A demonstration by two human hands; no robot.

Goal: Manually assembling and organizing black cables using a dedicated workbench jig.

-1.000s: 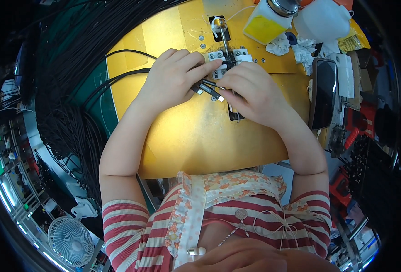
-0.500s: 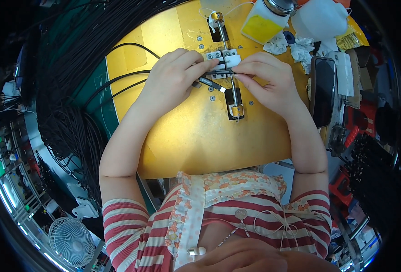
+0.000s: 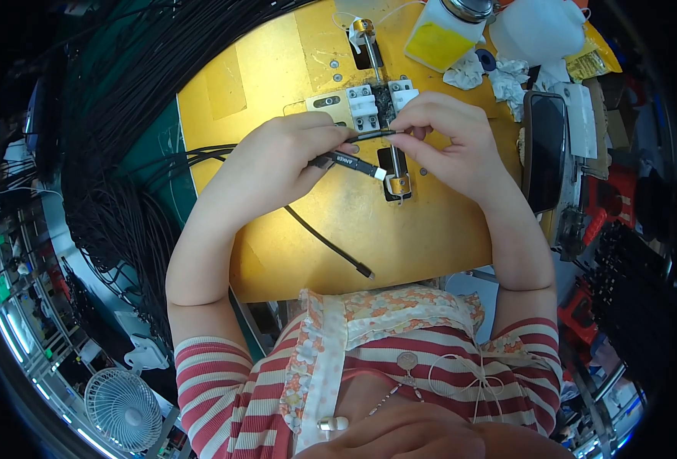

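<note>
My left hand (image 3: 281,157) is closed around several black cables. Below its fingers juts a black cable plug (image 3: 355,164) with a pale tip. Between my two hands runs a short stretch of black cable (image 3: 372,135), its right end pinched between the thumb and index finger of my right hand (image 3: 449,141). Just beyond the fingertips sits a clamp fixture with a white block (image 3: 363,109) on the left and another white block (image 3: 403,93) on the right, a dark gap between them. Another cable end (image 3: 363,270) lies on the golden plate (image 3: 331,237), nearer to me.
Thick bundles of black cable (image 3: 124,145) fill the left side. At the back right stand a metal-lidded jar (image 3: 442,38), crumpled tissue (image 3: 509,79) and a white container (image 3: 541,32). A dark phone (image 3: 545,149) lies at the plate's right edge.
Both hands have drawn slightly toward me, bringing the cable off the fixture. The white blocks now stand apart. A loose cable end has come into view near the plate's front edge.
</note>
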